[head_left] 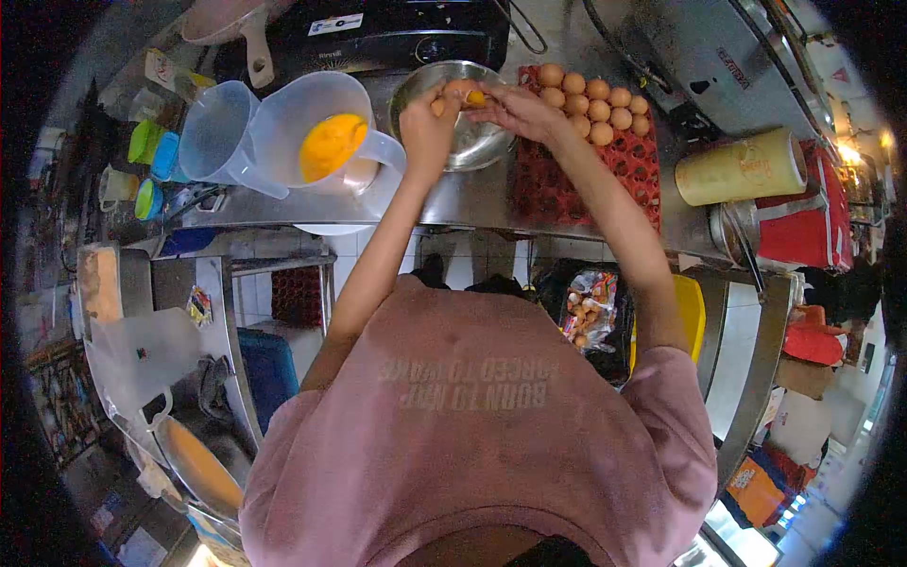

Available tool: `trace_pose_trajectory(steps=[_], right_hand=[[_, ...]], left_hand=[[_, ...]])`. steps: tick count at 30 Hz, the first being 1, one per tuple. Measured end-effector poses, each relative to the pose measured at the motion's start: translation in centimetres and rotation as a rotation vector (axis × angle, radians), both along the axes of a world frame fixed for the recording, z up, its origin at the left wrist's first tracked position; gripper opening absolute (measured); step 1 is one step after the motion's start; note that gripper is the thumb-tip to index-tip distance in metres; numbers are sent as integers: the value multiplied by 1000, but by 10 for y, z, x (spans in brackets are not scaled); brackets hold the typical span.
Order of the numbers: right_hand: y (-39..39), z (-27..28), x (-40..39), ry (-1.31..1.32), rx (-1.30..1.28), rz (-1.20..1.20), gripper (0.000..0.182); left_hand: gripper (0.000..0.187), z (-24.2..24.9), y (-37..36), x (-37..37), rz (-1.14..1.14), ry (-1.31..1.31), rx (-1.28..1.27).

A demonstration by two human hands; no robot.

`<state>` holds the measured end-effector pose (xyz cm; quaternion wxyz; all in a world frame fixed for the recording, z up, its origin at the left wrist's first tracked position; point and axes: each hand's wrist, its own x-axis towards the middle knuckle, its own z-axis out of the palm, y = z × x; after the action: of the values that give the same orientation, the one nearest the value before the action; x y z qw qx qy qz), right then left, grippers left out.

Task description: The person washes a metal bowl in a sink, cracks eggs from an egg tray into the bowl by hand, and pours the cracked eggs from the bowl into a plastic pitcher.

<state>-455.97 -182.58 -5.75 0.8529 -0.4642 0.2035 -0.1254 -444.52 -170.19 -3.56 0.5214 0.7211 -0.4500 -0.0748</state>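
Over a steel bowl (468, 146), both hands meet at a cracked egg (475, 96), whose orange yolk shows between them. My left hand (430, 118) has its fingers closed round the brown shell (460, 87). My right hand (515, 109) holds the other side of the egg, fingers bent towards the yolk. Just right of the bowl, a red egg tray (586, 184) bears several brown eggs (598, 89) in its far part. Left of the bowl stands a clear plastic jug (283, 113) with orange yolks (333, 146) in it.
A second clear jug (213, 132) stands at the left. Behind the bowl is a black stove (378, 42). A yellow cylindrical container (742, 167) lies at the right. Below the counter, a black-lined bin (619, 326) holds eggshells.
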Motion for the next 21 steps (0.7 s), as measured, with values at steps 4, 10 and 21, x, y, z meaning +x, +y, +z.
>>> trace_pose_trajectory(steps=[4,10,21], right_hand=[[5,11,-2,-34,-16,-94,37],[-4,5,-1,-35,63,-86,37],[-8,-8,2,13,135,-133,32]], left_hand=[[34,-4,-9,5,-41,142,-97],[37,-13,-14,10,-18,279,0],[39,-33,-26,20,89,434,-91]])
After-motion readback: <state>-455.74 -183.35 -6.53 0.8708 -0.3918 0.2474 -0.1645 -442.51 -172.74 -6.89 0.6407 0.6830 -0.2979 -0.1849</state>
